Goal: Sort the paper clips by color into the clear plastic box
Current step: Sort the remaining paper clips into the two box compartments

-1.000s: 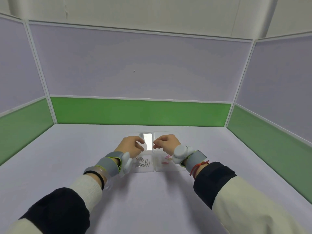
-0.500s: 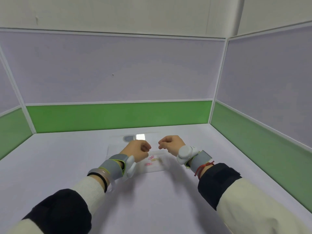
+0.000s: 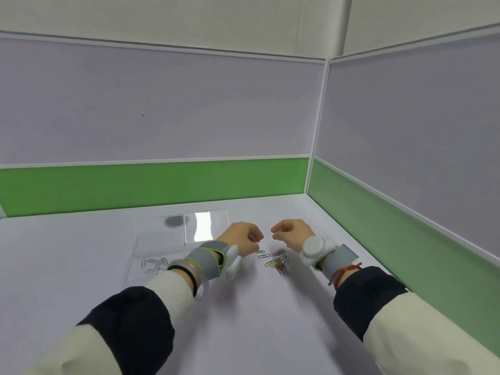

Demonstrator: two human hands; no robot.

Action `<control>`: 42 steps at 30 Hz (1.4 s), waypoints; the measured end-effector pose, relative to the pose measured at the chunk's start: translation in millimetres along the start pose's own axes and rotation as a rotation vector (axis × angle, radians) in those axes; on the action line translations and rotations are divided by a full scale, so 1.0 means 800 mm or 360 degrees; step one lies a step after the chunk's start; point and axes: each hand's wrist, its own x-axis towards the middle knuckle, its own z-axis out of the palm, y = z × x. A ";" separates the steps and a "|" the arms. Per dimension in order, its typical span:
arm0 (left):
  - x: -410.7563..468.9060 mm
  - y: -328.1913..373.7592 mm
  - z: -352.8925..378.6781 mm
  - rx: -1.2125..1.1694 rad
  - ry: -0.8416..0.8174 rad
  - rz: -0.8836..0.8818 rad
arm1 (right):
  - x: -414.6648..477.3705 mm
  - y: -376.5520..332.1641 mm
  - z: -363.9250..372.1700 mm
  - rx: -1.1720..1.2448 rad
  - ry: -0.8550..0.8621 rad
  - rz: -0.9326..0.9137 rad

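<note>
A loose pile of coloured paper clips lies on the white table between my two hands. My left hand is curled shut just left of the pile, its fingertips close above a pale blue clip. Just right of the pile and slightly above it, my right hand has its thumb and fingers curled together, with nothing visible in them. The clear plastic box lies to the left, partly hidden by my left wrist, with several silver clips in its near left compartment.
The box's clear lid lies flat behind my left hand, beside a dark grey disc. Green and lilac partition walls close the table at the back and right. Both wrists wear grey straps with white sensor pods.
Both hands and the view have shifted right, from over the box's compartments to the loose coloured pile. The box is now left of my left wrist.
</note>
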 end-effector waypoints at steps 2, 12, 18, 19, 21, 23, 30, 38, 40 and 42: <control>0.006 0.005 0.013 -0.0001 -0.0047 0.0009 | -0.003 0.011 -0.007 -0.0072 0.0004 0.0006; 0.029 -0.006 0.046 0.0855 -0.0107 -0.0073 | -0.012 0.040 -0.011 -0.0657 -0.0370 -0.0099; 0.042 -0.012 0.056 0.0839 -0.0058 -0.0040 | -0.004 0.043 -0.006 -0.0800 -0.0333 -0.0179; 0.042 -0.012 0.057 0.0830 -0.0043 -0.0038 | -0.002 0.045 -0.005 -0.0796 -0.0308 -0.0192; 0.044 -0.013 0.059 0.0803 0.0006 -0.0026 | 0.001 0.047 -0.003 -0.0765 -0.0265 -0.0201; 0.045 -0.015 0.060 0.0738 0.0029 -0.0031 | 0.003 0.048 -0.001 -0.0717 -0.0222 -0.0172; 0.046 -0.012 0.056 0.0733 -0.0087 -0.0007 | 0.010 0.054 0.005 -0.0589 -0.0108 -0.0127; 0.048 -0.015 0.061 0.0607 -0.0071 -0.0047 | 0.012 0.063 0.005 -0.0349 0.0021 -0.0137; 0.047 -0.013 0.064 0.0655 -0.0089 -0.0045 | 0.012 0.064 0.001 -0.0270 0.0042 -0.0116; 0.046 -0.012 0.067 0.0674 -0.0100 -0.0040 | 0.011 0.065 -0.001 -0.0183 0.0060 -0.0079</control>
